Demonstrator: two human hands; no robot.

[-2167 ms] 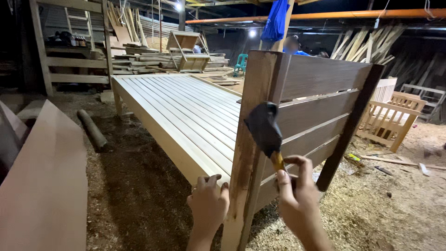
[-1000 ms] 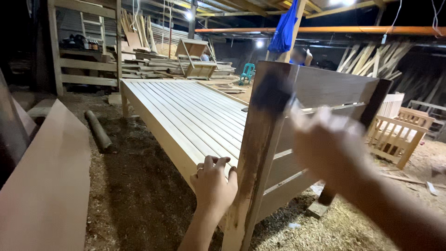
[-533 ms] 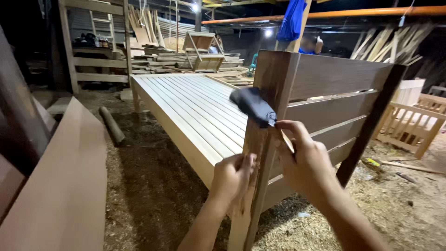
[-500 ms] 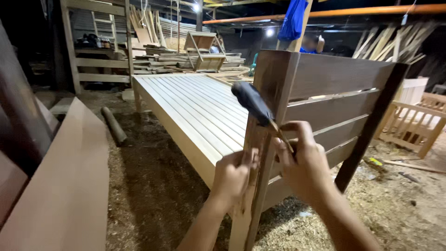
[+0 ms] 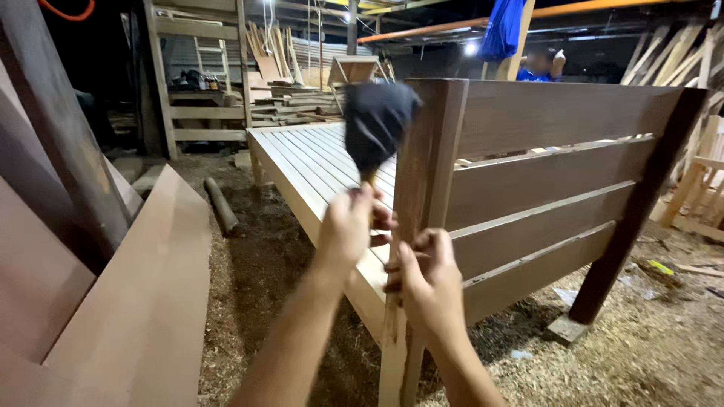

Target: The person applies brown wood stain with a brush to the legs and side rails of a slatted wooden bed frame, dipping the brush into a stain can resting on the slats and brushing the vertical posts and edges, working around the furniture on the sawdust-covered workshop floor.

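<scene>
A dark-headed mallet (image 5: 377,124) is raised upright in front of the corner post (image 5: 426,136) of a wooden bed frame. My left hand (image 5: 345,226) is closed around its handle just below the head. My right hand (image 5: 428,283) is a fist directly beneath and to the right, over the face of the post. The lower handle appears to run into it, though the fingers hide it. The slatted bed deck (image 5: 317,162) stretches away behind the hands. The plank footboard (image 5: 558,181) runs to the right, ending at a dark far post (image 5: 633,218).
Large brown boards (image 5: 128,301) lean at the left. A log (image 5: 221,205) lies on the sawdust floor (image 5: 603,362). Stacked timber and shelving (image 5: 204,90) fill the back, and a person in blue (image 5: 539,68) stands behind the footboard. Small slatted frames (image 5: 705,188) stand at the far right.
The mallet has swung from tilted right of the post to upright on its left. My left hand left the post and closed on the handle; the view moved closer.
</scene>
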